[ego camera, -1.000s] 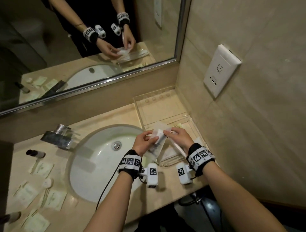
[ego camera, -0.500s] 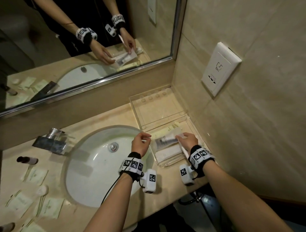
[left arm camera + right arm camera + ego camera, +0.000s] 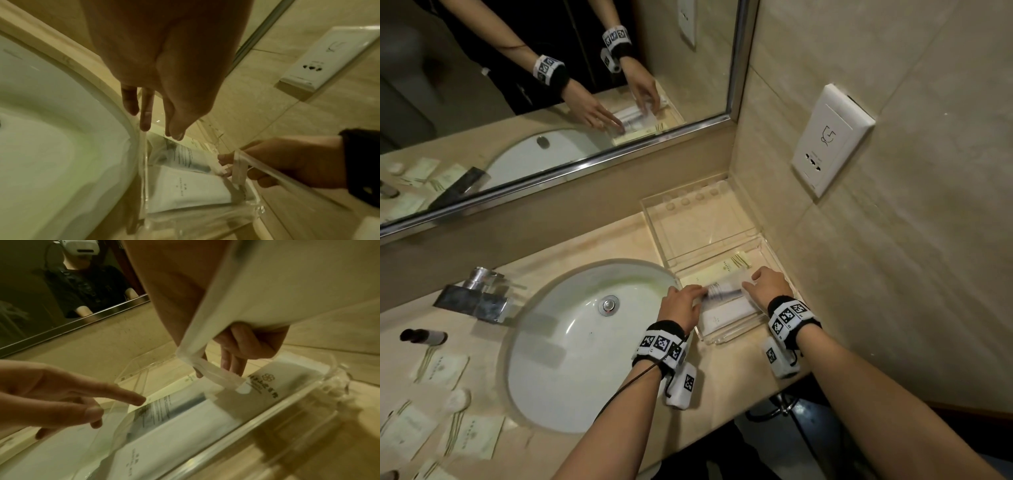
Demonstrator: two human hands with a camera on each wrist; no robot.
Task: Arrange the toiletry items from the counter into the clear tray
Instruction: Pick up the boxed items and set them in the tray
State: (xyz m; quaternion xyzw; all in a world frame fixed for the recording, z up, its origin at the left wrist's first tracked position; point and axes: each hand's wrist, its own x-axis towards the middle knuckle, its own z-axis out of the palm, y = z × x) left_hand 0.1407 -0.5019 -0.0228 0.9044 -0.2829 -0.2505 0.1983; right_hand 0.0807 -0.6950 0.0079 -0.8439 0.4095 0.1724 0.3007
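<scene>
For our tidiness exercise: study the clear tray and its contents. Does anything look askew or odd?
Nothing is spilled or damaged. The printed packet lies slanted across the white packet in the clear tray, with both hands on it.

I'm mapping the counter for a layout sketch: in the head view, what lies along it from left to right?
Small dark bottle → faucet → sink → left hand → right hand, over the clear tray.
</scene>
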